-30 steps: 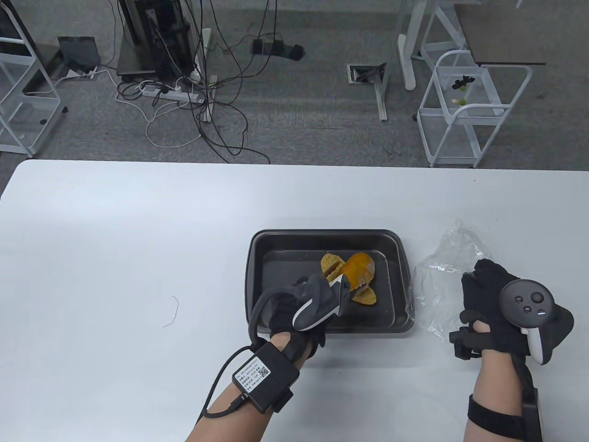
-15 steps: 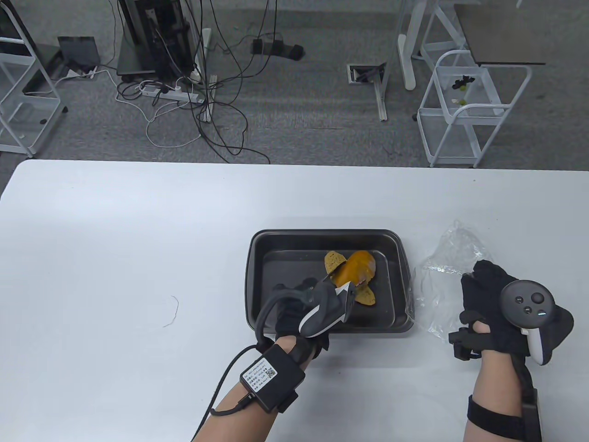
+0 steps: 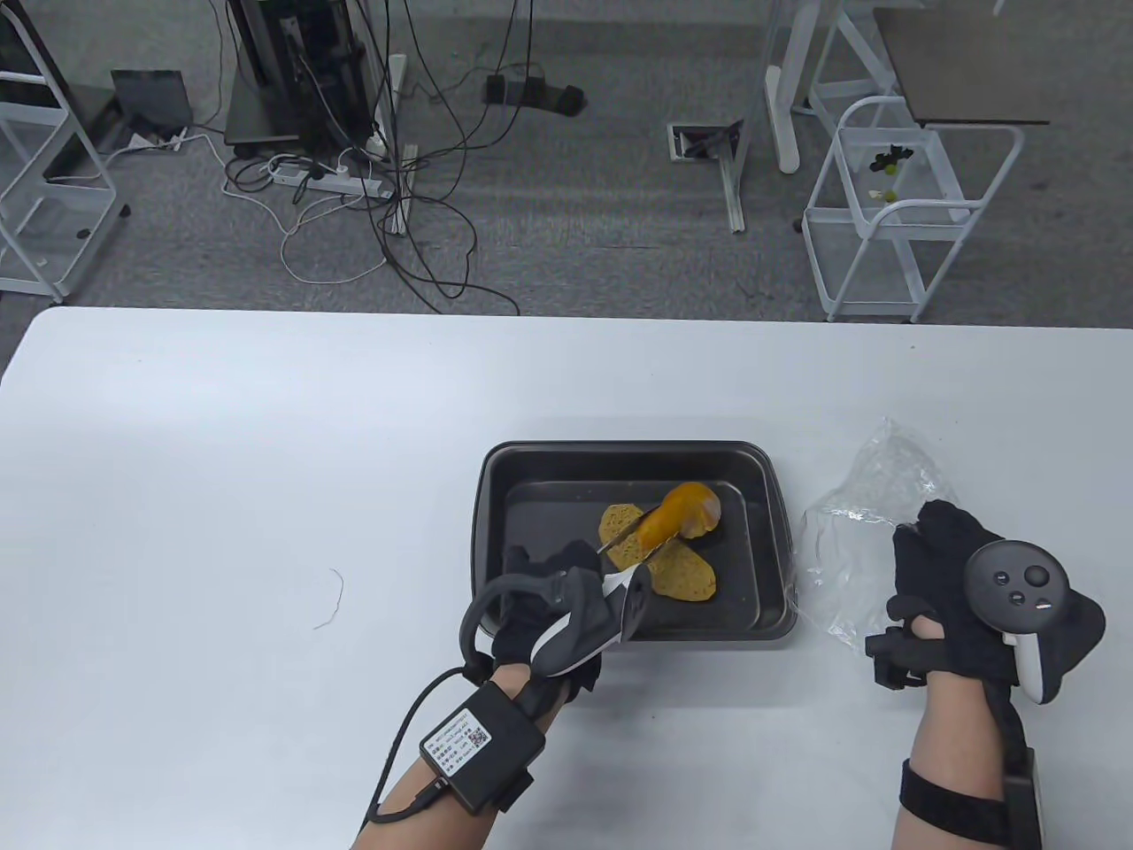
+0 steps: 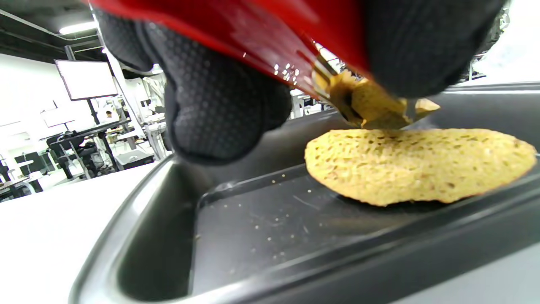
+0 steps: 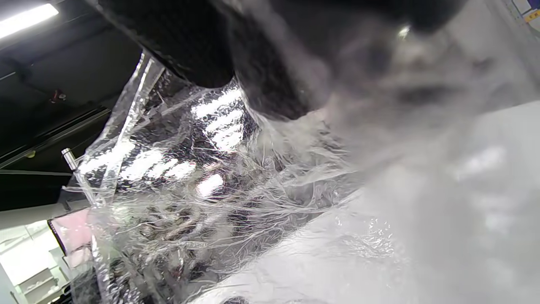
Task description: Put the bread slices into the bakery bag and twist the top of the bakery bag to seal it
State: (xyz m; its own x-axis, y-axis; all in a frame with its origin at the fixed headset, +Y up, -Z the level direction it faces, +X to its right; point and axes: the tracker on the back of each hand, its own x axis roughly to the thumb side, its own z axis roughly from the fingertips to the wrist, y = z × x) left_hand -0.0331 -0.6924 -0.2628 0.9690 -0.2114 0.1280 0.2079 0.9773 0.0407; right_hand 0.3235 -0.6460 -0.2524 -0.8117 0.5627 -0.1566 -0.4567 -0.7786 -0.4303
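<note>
A black tray [image 3: 620, 449] holds the yellow bread slices. One slice [image 3: 686, 580] lies flat on its floor, broad and porous in the left wrist view [image 4: 422, 164]. My left hand [image 3: 566, 580] grips orange-red tongs [image 3: 673, 518], its fingers [image 4: 219, 105] curled round the handle. The tongs clamp another slice [image 3: 620, 529] just above the tray [image 4: 375, 105]. To the right of the tray lies the clear, crumpled bakery bag [image 3: 885, 474]. My right hand [image 3: 938, 558] pinches its near edge, and the film [image 5: 190, 177] fills the right wrist view.
A thin loose thread [image 3: 335, 598] lies on the white table [image 3: 265, 443] left of the tray. Beyond the far edge are floor cables [image 3: 389, 195] and a white wire cart [image 3: 903, 212].
My left hand has pulled back towards the near left with the tongs. The clamped slice moved left with it, and one slice now lies flat. The right hand and bag shifted slightly right.
</note>
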